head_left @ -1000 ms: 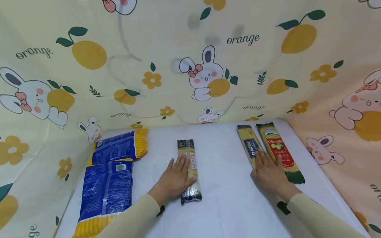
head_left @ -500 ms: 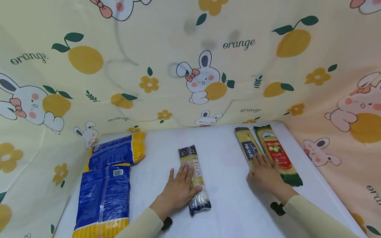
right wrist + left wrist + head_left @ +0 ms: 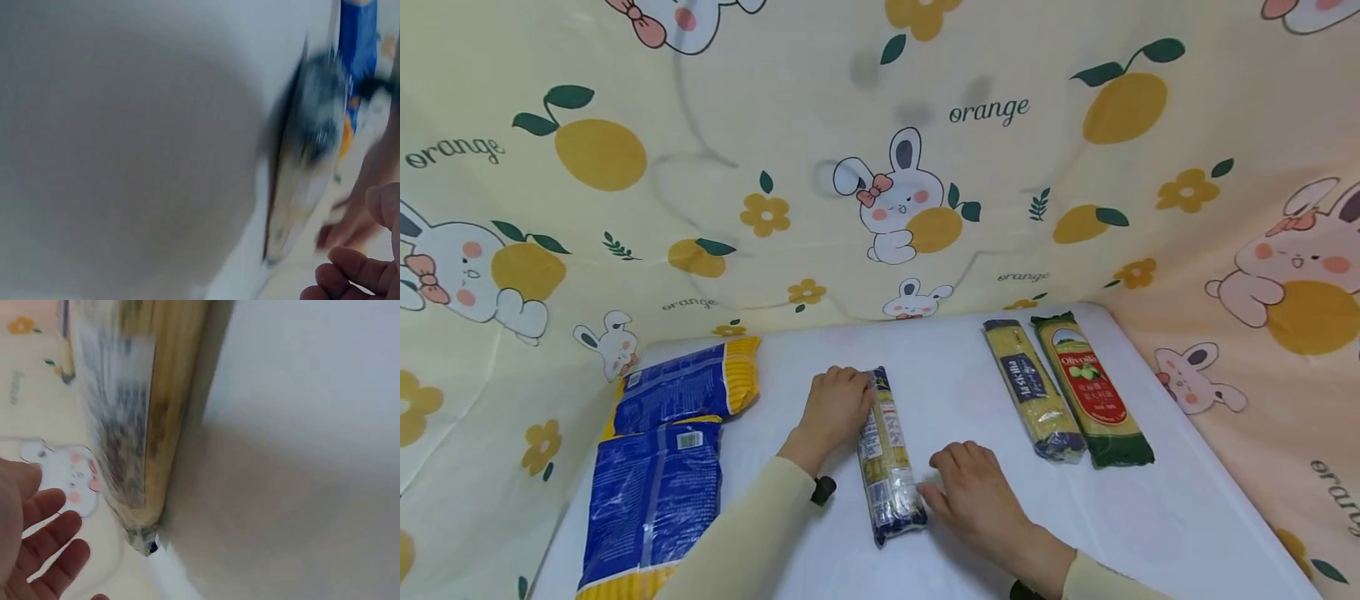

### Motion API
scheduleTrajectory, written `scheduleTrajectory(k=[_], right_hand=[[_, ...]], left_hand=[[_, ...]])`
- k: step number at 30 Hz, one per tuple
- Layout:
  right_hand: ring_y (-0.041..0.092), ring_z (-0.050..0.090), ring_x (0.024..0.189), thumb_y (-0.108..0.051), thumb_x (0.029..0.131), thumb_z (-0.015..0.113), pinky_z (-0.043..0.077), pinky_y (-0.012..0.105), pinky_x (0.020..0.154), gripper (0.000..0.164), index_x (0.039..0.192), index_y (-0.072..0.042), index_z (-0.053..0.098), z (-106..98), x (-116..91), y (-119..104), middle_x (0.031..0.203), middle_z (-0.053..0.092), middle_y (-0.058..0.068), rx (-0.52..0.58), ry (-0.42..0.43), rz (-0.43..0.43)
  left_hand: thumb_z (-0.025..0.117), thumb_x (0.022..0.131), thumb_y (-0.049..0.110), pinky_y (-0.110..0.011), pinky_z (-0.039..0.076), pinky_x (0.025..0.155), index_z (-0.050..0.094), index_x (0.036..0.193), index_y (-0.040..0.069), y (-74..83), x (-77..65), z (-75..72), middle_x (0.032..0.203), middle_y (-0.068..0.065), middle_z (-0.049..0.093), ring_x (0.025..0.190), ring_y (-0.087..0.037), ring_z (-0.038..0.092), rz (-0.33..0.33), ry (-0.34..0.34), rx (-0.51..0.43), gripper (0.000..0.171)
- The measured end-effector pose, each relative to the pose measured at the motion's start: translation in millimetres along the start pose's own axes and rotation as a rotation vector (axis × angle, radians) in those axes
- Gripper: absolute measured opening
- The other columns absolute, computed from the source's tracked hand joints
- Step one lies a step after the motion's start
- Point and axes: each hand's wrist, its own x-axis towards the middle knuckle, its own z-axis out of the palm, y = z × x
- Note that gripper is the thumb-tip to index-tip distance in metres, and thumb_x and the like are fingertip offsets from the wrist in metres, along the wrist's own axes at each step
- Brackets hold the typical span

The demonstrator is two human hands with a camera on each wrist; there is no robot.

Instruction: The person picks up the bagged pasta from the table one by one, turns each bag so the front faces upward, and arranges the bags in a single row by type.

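A clear-wrapped pasta packet [image 3: 891, 467] with dark ends lies lengthwise in the middle of the white table. My left hand [image 3: 835, 408] is at the packet's far left side, fingers bent. The left wrist view shows the loosely bent fingers [image 3: 59, 540] beside the packet [image 3: 134, 419], with a gap between. Right of its near end hovers my right hand [image 3: 977, 496], fingers loosely bent around nothing. In the right wrist view, those fingers [image 3: 353, 269] are apart from the blurred packet [image 3: 306, 150].
Two blue-and-yellow bags [image 3: 655, 500] lie overlapping at the left. At the back right, a pasta packet with a dark blue label [image 3: 1033, 392] lies beside a green-ended pasta packet with a red label [image 3: 1093, 387]. A patterned curtain [image 3: 820, 100] surrounds the table [image 3: 1172, 533].
My right hand has left the blue-labelled pasta packet and moved left and nearer, beside the middle packet. My left hand has come off the middle packet's top and moved to its far end.
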Motion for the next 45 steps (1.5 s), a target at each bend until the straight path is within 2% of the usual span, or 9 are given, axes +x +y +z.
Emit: scheduleTrajectory(k=[4,8,15,22,27,32,38,42,45], right_hand=[[0.016,0.052,0.083,-0.053,0.094,0.075,0.046,0.038,0.078,0.041,0.089,-0.015,0.059,10,-1,-25,0.083,0.053,-0.004,-0.045,-0.104,0.005],[0.015,0.046,0.075,-0.062,0.095,0.067,0.039,0.033,0.070,0.049,0.084,-0.016,0.054,22,0,-38,0.076,0.046,-0.005,-0.129,-0.127,-0.021],[0.015,0.044,0.068,-0.063,0.094,0.068,0.035,0.034,0.066,0.051,0.083,-0.015,0.055,24,-1,-42,0.071,0.044,-0.005,-0.150,-0.156,0.015],[0.016,0.046,0.071,-0.063,0.096,0.066,0.036,0.034,0.068,0.051,0.082,-0.015,0.055,24,-3,-42,0.072,0.045,-0.004,-0.141,-0.144,0.016],[0.015,0.046,0.072,-0.065,0.097,0.064,0.036,0.034,0.070,0.052,0.082,-0.016,0.056,24,-6,-40,0.073,0.045,-0.005,-0.115,-0.176,0.035],[0.014,0.043,0.075,-0.065,0.096,0.065,0.035,0.035,0.072,0.051,0.083,-0.016,0.055,20,-5,-30,0.074,0.043,-0.006,-0.104,-0.185,0.071],[0.017,0.045,0.074,-0.061,0.091,0.075,0.036,0.036,0.072,0.051,0.084,-0.014,0.056,18,3,-18,0.074,0.045,-0.004,-0.118,-0.117,0.089],[0.018,0.046,0.074,-0.058,0.090,0.078,0.037,0.036,0.073,0.050,0.084,-0.013,0.057,18,4,-16,0.074,0.046,-0.004,-0.093,-0.096,0.092],[0.017,0.046,0.074,-0.053,0.090,0.079,0.037,0.035,0.072,0.047,0.084,-0.013,0.057,20,4,-15,0.074,0.048,-0.004,-0.069,-0.080,0.091]], left_hand=[[0.053,0.111,0.041,-0.056,0.049,0.104,0.069,0.136,0.013,-8.4,23.1,6.7,0.134,-0.009,0.068,0.125,-0.032,0.060,-0.053,-0.002,0.025,0.041],[0.048,0.111,0.047,-0.059,0.045,0.107,0.068,0.137,0.012,-14.8,34.2,14.4,0.135,-0.010,0.066,0.127,-0.033,0.056,-0.134,-0.052,0.044,0.047],[0.039,0.108,0.064,-0.061,0.040,0.110,0.066,0.141,0.009,-15.9,41.0,24.2,0.139,-0.013,0.063,0.133,-0.035,0.053,-0.145,-0.132,0.097,0.070],[0.035,0.106,0.069,-0.061,0.040,0.107,0.067,0.135,0.003,-17.7,40.1,32.7,0.131,-0.015,0.066,0.126,-0.034,0.055,-0.169,-0.116,0.159,0.079],[0.035,0.109,0.061,-0.058,0.040,0.104,0.066,0.122,0.002,-20.8,37.2,29.7,0.118,-0.015,0.065,0.117,-0.035,0.055,-0.110,-0.007,0.124,0.068],[0.042,0.109,0.053,-0.053,0.040,0.095,0.062,0.104,0.003,-14.2,44.2,9.8,0.103,-0.014,0.061,0.106,-0.036,0.053,0.019,0.255,0.042,0.054],[0.038,0.107,0.056,-0.049,0.037,0.095,0.056,0.112,0.005,0.2,52.8,-22.4,0.105,-0.011,0.055,0.107,-0.033,0.046,0.163,0.523,0.007,0.054],[0.030,0.108,0.060,-0.049,0.037,0.097,0.055,0.114,0.007,5.4,53.8,-29.4,0.108,-0.011,0.056,0.109,-0.032,0.046,0.244,0.620,-0.018,0.060],[0.028,0.108,0.061,-0.050,0.037,0.097,0.055,0.115,0.007,8.0,54.3,-30.2,0.109,-0.010,0.056,0.110,-0.031,0.047,0.275,0.648,-0.034,0.061]])
